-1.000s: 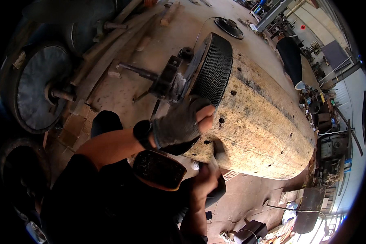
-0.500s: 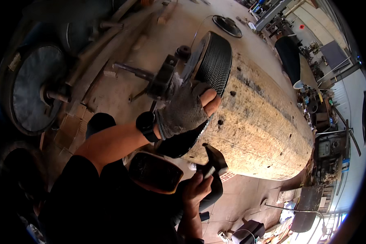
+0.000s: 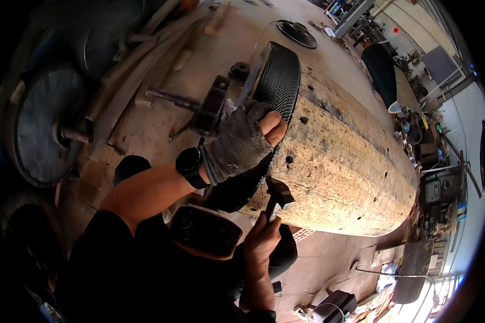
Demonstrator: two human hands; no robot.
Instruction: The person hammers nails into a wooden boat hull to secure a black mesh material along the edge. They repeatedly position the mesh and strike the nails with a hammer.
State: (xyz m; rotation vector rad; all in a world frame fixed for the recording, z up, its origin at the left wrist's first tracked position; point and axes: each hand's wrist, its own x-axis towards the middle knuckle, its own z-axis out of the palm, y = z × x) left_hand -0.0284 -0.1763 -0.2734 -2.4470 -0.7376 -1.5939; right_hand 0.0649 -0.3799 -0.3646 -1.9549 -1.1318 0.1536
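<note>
A large wooden drum (image 3: 350,161), pale and worn with dark holes, lies before me. Round its left end runs a black ribbed band (image 3: 279,81). My left hand (image 3: 240,141), in a grey fingerless glove, rests on that band's edge with its fingers curled in. Whatever its fingertips may hold is hidden. Below it, my right hand (image 3: 262,237) grips a hammer (image 3: 279,192) by the handle. The hammer's dark head is close to the drum's lower left edge; whether it touches, I cannot tell.
From the drum's left end juts a metal shaft (image 3: 170,98) with a dark bearing block (image 3: 213,107). A dark open box (image 3: 205,230) is near my lap. Another round drum end (image 3: 48,126) stands at left, beside wooden beams (image 3: 140,70). A dark wheel (image 3: 297,33) lies on the floor.
My right hand has raised the hammer slightly and tilted it, bringing its head up and left along the drum's edge. My left hand keeps its place on the band.
</note>
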